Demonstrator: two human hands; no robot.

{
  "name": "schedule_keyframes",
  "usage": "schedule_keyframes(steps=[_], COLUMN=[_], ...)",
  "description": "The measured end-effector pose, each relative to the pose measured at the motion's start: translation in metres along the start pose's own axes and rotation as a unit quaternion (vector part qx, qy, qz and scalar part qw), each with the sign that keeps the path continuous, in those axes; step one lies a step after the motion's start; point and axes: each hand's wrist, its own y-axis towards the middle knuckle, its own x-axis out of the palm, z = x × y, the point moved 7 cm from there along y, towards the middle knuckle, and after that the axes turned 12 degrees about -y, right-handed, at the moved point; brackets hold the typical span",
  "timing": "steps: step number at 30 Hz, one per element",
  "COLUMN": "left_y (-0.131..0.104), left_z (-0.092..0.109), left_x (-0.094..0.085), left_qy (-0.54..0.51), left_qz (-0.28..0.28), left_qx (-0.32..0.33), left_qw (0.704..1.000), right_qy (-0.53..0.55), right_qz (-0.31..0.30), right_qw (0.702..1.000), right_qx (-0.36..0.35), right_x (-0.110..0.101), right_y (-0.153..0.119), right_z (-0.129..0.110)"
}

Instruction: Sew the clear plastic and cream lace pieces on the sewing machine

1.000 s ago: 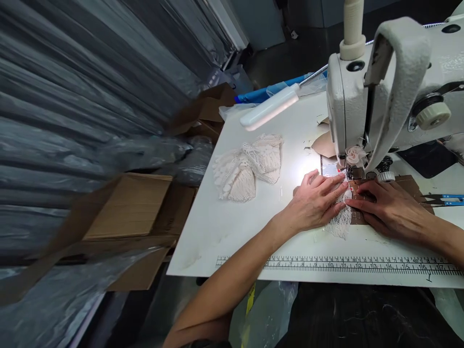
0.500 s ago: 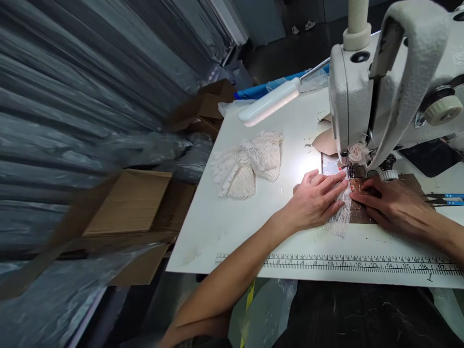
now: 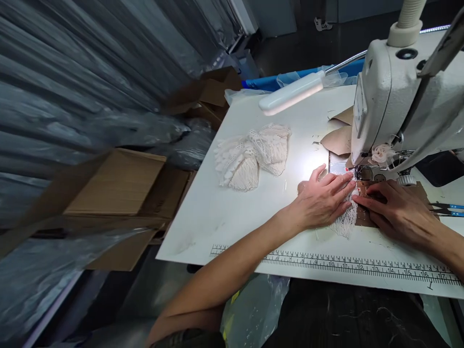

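Observation:
White lace (image 3: 344, 223) lies under the needle area of a sewing machine (image 3: 377, 92). Spread flat on the lace's left side is my left hand (image 3: 324, 199), its fingertips close to the presser foot. My right hand (image 3: 397, 208) rests on the brown plate (image 3: 364, 217) just right of the lace; its fingers are bent, with the index fingertip at the lace edge. Thumb and fingers of that hand are apart, and nothing shows between them. A pile of more lace (image 3: 253, 154) sits on the table to the left.
A lamp (image 3: 292, 92) reaches over the white table (image 3: 203, 217). Tan pieces (image 3: 337, 140) lie by the machine, blue-handled tweezers (image 3: 449, 209) at the right. A printed ruler (image 3: 326, 263) runs along the front edge. Cardboard boxes (image 3: 116, 183) stand left. A person's shoe (image 3: 322, 24) shows behind.
The view has shifted and tilted, so the machine appears farther right. Both hands keep nearly the same position at the lace.

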Motion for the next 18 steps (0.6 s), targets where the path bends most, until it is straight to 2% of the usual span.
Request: schedule_keyframes(steps=[7, 11, 18], left_y=[0.0067, 0.0084, 0.0085], left_z=[-0.0051, -0.0086, -0.0083], left_x=[-0.003, -0.0036, -0.002], left_qy=[-0.013, -0.03, -0.027], left_qz=[-0.007, -0.007, 0.003], left_qx=[-0.008, -0.01, -0.013], left_qw=[1.0, 0.999, 1.0], right_qy=[-0.047, -0.035, -0.037], right_qz=[0.019, 0.034, 0.002], right_qw=[0.999, 0.999, 0.999], right_qx=[-0.004, -0.006, 0.026], right_x=[-0.005, -0.0053, 0.0019], right_y=[0.0078, 0.0092, 0.0057], right_z=[-0.0009, 0.0002, 0.0054])
